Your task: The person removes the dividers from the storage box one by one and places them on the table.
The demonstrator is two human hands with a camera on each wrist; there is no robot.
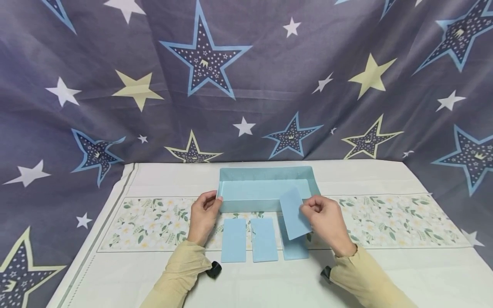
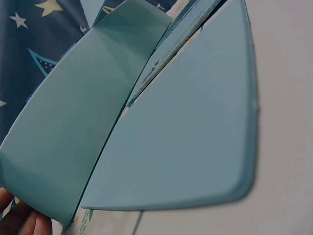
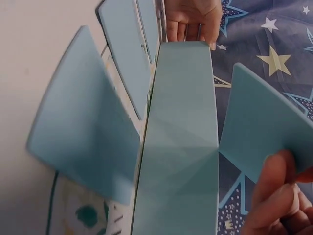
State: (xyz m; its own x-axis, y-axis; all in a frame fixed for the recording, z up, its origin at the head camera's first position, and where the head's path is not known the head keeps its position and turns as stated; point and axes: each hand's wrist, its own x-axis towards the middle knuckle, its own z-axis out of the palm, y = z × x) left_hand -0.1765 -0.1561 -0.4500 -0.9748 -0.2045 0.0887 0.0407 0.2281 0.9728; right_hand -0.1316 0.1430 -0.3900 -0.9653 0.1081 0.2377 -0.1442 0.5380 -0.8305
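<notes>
A shallow light-blue open box (image 1: pixel 250 206) stands on the table, its long side towards me. My left hand (image 1: pixel 205 216) grips its left end, thumb at the front corner. My right hand (image 1: pixel 327 218) pinches a flat blue rectangular panel (image 1: pixel 292 214) by its right edge, tilted in front of the box's front right corner. In the right wrist view, thumb and finger hold that panel (image 3: pixel 264 122) beside the box wall (image 3: pixel 181 107). Three similar panels lie in a row before the box: left (image 1: pixel 233 240), middle (image 1: pixel 264 239) and right (image 1: pixel 294 251), the last partly covered by the held one.
A white tablecloth (image 1: pixel 262 284) with a floral band (image 1: pixel 154 224) covers the table. A dark curtain with stars (image 1: pixel 246 102) hangs behind and at both sides. Black wrist devices (image 1: pixel 214 270) sit by both sleeves.
</notes>
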